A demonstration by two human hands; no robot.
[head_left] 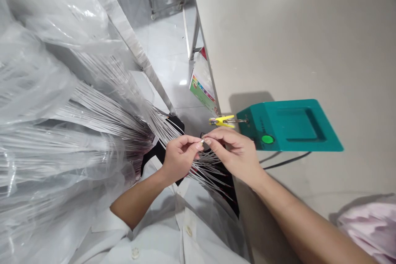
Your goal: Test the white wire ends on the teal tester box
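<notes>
Near the middle of the frame, the left hand (182, 154) pinches a small piece (202, 142) between thumb and forefinger, their tips pressed together around it. The right hand (233, 148) meets it there, its thumb and forefinger drawn nearly together at the piece; whether they grip it too, I cannot tell. The piece is too small to make out clearly.

Thin pale wires (210, 169) fan out just below the hands. At the left of the frame, a thick bundle of similar wires (102, 109) runs out from clear plastic bags (58, 20).

The table (287, 41) fills the right side. On it, right of the hands, lies a teal device (297, 126) with a lit green light (267, 139); a yellow clip (223, 121) is attached at its left end. A black cable (287, 161) runs below the device. Pink cloth (371, 231) lies at lower right. A printed box (202, 84) stands beside the table's left edge, upper centre.
</notes>
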